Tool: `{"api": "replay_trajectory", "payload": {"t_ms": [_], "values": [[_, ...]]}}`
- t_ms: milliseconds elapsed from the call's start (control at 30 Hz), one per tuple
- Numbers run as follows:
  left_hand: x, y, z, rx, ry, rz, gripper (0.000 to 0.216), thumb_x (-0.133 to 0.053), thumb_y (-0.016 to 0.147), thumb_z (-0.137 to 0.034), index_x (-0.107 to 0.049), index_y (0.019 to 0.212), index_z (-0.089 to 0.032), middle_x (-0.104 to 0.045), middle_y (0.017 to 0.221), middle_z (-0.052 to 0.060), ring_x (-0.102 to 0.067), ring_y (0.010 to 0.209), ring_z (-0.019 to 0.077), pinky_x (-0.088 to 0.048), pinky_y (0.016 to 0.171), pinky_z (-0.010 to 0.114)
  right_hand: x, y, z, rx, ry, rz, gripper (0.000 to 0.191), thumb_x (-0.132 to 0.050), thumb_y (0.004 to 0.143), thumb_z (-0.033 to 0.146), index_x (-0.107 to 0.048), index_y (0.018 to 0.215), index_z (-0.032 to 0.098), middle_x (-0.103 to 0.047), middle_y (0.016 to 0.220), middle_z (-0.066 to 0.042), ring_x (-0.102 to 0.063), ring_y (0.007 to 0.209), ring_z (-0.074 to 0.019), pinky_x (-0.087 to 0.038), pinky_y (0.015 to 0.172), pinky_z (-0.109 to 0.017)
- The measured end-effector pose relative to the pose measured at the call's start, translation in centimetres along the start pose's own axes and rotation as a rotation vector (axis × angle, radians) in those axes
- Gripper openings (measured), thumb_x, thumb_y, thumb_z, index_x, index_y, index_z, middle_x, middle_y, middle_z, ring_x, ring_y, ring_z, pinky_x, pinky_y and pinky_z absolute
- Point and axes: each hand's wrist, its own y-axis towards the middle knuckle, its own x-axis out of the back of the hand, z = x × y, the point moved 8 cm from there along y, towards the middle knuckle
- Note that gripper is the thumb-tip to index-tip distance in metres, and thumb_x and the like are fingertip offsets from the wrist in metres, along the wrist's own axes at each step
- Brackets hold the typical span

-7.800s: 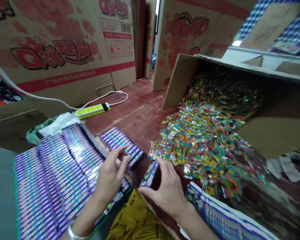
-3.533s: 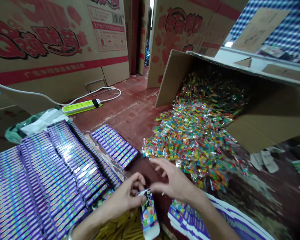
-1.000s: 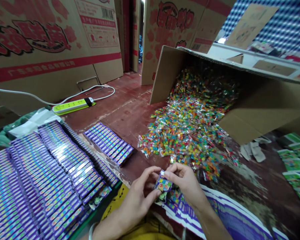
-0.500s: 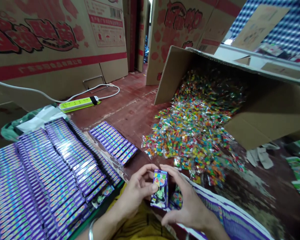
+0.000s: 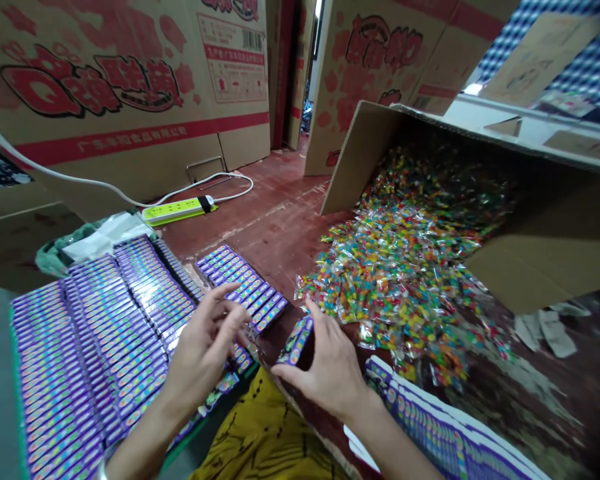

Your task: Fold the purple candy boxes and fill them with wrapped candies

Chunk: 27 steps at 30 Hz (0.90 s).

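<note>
My right hand (image 5: 325,360) grips a small purple candy box (image 5: 296,340) by its ends, thumb at the near end and fingers at the far end. Its narrow printed side faces up, and it is held just over the red-brown surface. To the left hovers my left hand (image 5: 213,340), fingers apart and loosely bent, with nothing seen in them. Behind those fingers lies a short row of purple boxes (image 5: 245,283). A green-edged tray of tightly packed purple boxes (image 5: 100,333) spreads beneath and left of my left forearm.
Small clear packets of colourful candy (image 5: 395,267) spill from a tipped carton (image 5: 545,260). Flat, stacked purple box blanks (image 5: 445,427) lie by my right forearm. A yellow-green power strip (image 5: 175,211) with a white cord rests near large printed cartons (image 5: 130,80) at the back.
Both hands have moved apart, the left one leftward and off the box. The box has turned from front face showing to narrow side up, in my right hand. The view has shifted slightly left.
</note>
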Motion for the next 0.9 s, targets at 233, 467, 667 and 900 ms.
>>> {"api": "replay_trajectory", "payload": {"t_ms": [233, 467, 667, 900], "values": [[1.2, -1.0, -0.6, -0.070, -0.046, -0.122, 0.017, -0.059, 0.091, -0.032, -0.056, 0.102, -0.020, -0.055, 0.063, -0.006, -0.052, 0.047, 0.0094, -0.042, 0.046, 0.019, -4.9, 3.9, 1.8, -0.062, -0.199, -0.010, 0.122, -0.075, 0.061, 0.071, -0.021, 0.152, 0.010, -0.058, 0.123, -0.023, -0.052, 0.114, -0.0391, -0.043, 0.096, -0.053], [-4.2, -3.5, 0.1, -0.246, 0.064, 0.087, 0.007, -0.053, 0.094, -0.027, -0.053, 0.091, -0.021, -0.056, 0.070, -0.003, -0.054, 0.058, 0.0115, -0.044, 0.054, 0.021, 1.6, 1.4, 0.0, -0.041, -0.164, -0.030, 0.076, -0.065, 0.082, 0.056, -0.042, 0.143, 0.018, -0.061, 0.122, -0.015, -0.056, 0.111, -0.0318, -0.047, 0.092, -0.042], [-15.9, -8.0, 3.0, -0.351, 0.425, 0.705, 0.048, -0.074, 0.080, -0.040, -0.051, 0.118, -0.022, -0.066, 0.109, 0.007, -0.064, 0.098, 0.0258, -0.052, 0.080, 0.035, 8.0, -5.9, -10.1, -0.264, -0.340, -0.052, 0.026, -0.048, 0.097, 0.031, -0.071, 0.087, 0.024, -0.065, 0.091, -0.006, -0.064, 0.080, -0.0210, -0.047, 0.075, -0.031], [-20.2, -9.0, 4.6, -0.318, 0.685, 0.783, 0.071, -0.077, 0.077, -0.033, -0.041, 0.137, -0.020, -0.058, 0.129, 0.014, -0.054, 0.120, 0.0347, -0.052, 0.091, 0.049, 7.5, -9.4, -12.2, -0.250, -0.298, -0.141, 0.024, -0.051, 0.095, 0.031, -0.071, 0.107, 0.025, -0.063, 0.102, -0.008, -0.062, 0.095, -0.0251, -0.047, 0.086, -0.035]]}}
